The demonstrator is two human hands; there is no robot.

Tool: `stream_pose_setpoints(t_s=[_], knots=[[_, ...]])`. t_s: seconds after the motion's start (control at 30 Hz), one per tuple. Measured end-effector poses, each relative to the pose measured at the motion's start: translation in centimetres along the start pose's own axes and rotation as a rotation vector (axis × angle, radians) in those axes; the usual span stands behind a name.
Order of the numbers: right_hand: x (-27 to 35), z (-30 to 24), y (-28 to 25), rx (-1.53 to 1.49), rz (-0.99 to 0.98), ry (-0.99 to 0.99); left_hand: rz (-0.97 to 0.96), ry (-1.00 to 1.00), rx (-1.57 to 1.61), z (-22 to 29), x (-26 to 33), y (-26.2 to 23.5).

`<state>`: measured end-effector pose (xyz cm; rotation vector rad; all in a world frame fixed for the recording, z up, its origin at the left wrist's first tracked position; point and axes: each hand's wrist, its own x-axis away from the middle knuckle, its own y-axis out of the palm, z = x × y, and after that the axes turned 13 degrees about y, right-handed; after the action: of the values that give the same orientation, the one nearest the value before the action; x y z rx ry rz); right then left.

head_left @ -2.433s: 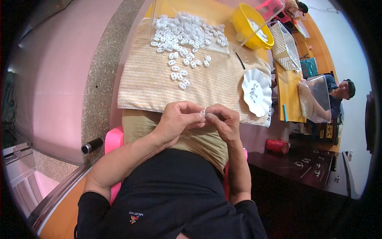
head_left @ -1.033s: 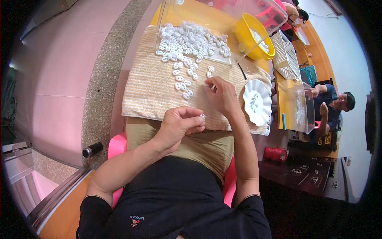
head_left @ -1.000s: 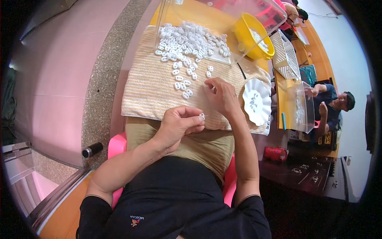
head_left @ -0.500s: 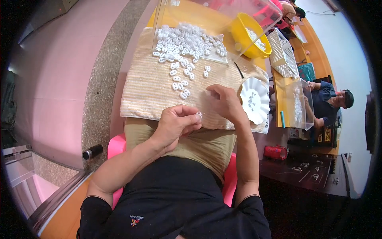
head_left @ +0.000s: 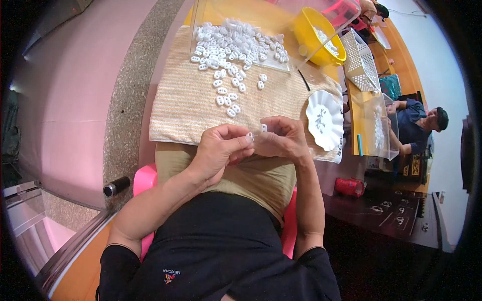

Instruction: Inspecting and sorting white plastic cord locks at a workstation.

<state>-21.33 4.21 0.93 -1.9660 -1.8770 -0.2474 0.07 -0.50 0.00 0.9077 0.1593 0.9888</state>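
Note:
My left hand (head_left: 216, 150) pinches a small whitish clear piece (head_left: 250, 135) between thumb and forefinger. Close beside it, my right hand (head_left: 285, 139) holds a small white oval two-hole piece (head_left: 263, 128) between its fingertips. The two pieces are near each other; whether they touch is too small to tell. Beyond my hands, a heap of similar white two-hole pieces (head_left: 233, 42) spreads over a striped towel (head_left: 173, 110), with several loose ones trailing toward me. A white scalloped dish (head_left: 329, 133) with small dark marks in its middle lies right of my right hand.
A clear plastic bin (head_left: 278, 62) lies open toward me behind the heap. Further right stand a yellow bowl (head_left: 307, 47) with white pieces and a white perforated basket (head_left: 359, 60). A thin black stick (head_left: 304, 80) lies near the dish. A person (head_left: 414, 123) works at the right.
My right hand has come in beside my left, and a white two-hole piece now shows at its fingertips. My left hand keeps its pinch. The view has shifted slightly.

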Motion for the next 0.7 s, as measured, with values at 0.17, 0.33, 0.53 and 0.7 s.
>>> stream_pose_setpoints(t_s=[0.17,0.33,0.53,0.7], knots=[[0.2,-0.3,0.8,-0.031,0.012,-0.017,0.003,-0.006,-0.007,0.2,0.0,0.0],[0.0,0.7,0.7,-0.103,-0.010,-0.021,0.010,-0.006,-0.008,0.2,-0.1,0.0],[-0.3,1.2,0.5,-0.174,0.017,-0.036,0.016,-0.005,0.007,0.1,-0.1,0.0],[0.1,-0.2,0.9,-0.161,0.068,0.014,0.024,-0.008,0.007,0.2,-0.1,-0.1]])
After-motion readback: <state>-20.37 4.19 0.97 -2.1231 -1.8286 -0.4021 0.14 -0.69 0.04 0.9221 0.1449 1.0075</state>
